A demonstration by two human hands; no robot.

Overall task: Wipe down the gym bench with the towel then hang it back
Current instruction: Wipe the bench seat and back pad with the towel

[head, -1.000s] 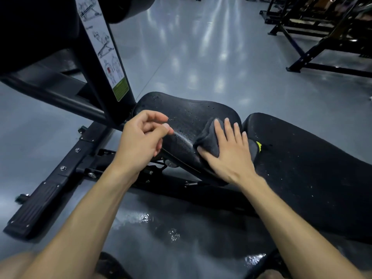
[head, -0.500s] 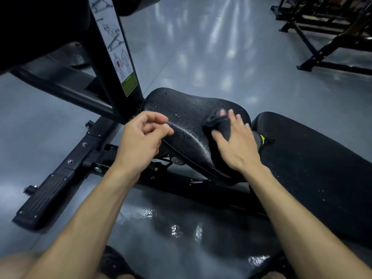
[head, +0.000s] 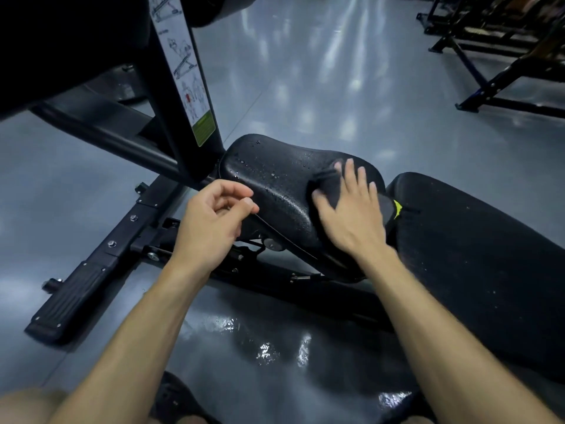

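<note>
- Head view: your right hand (head: 351, 215), fingers spread, presses the towel (head: 328, 186) flat on the seat pad (head: 275, 179).
- Droplets lie left of those fingers; sweep leftward.
- Your left hand (head: 211, 221) hovers loosely curled, holding nothing.

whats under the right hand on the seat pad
A dark towel lies under the right hand, whose flat fingers press it onto the wet seat pad. Towel edges show around the hand. The pad beneath the towel is covered, so its wetness there cannot be seen.
</note>
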